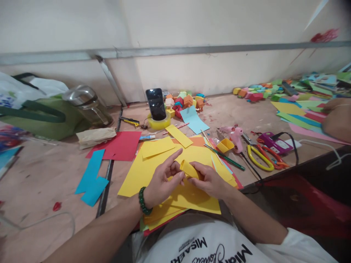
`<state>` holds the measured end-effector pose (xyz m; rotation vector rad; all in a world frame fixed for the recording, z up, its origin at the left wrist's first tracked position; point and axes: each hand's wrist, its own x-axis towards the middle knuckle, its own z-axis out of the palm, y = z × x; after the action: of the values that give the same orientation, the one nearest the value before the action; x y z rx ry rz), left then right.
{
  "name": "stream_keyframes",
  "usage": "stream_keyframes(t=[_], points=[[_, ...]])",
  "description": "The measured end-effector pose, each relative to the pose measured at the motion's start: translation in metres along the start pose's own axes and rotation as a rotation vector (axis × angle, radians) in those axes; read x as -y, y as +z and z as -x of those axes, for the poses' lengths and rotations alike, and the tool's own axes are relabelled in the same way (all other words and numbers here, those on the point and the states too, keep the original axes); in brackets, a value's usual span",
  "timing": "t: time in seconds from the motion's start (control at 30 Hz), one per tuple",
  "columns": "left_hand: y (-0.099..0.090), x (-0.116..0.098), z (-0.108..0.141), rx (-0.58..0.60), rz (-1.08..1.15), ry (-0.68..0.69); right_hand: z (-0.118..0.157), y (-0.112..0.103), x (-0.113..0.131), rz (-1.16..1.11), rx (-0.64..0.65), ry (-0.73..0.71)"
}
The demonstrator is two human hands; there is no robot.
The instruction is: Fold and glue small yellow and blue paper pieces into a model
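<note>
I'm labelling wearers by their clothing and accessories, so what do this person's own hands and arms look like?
The left hand is ungloved, with a bracelet of round, dark green beads on its wrist. The right hand is ungloved too, its wrist unadorned; a plain white sleeve shows further up. No left sleeve shows.

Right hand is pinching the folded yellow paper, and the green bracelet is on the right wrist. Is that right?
Not quite: the head view shows the green bracelet on the left wrist. The right hand is indeed pinching the folded yellow paper.
</note>
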<state>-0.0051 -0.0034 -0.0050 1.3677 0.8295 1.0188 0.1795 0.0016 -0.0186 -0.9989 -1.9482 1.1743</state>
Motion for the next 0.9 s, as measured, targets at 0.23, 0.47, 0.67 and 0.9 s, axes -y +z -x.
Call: stream_keyframes(t=[0.23,0.47,0.67,0.9], points=[[0.0016,0.0058,0.0011,-0.076,-0.119,0.038,0.0015,0.004,-0.0051,0.136,-0.054,-0.001],[0.0051,0.0013,0.0029,-0.108,-0.149,0.065,0.003,0.0069,-0.0067,0.194,-0.058,0.014],[0.0046,0.0016,0.0053,-0.113,-0.159,0.074,0.0024,0.0081,-0.0072,0.233,-0.071,-0.047],[0.0036,-0.0009,0.0045,-0.119,-0.19,0.044,0.0026,0.0092,-0.0091,0.221,-0.081,-0.063]])
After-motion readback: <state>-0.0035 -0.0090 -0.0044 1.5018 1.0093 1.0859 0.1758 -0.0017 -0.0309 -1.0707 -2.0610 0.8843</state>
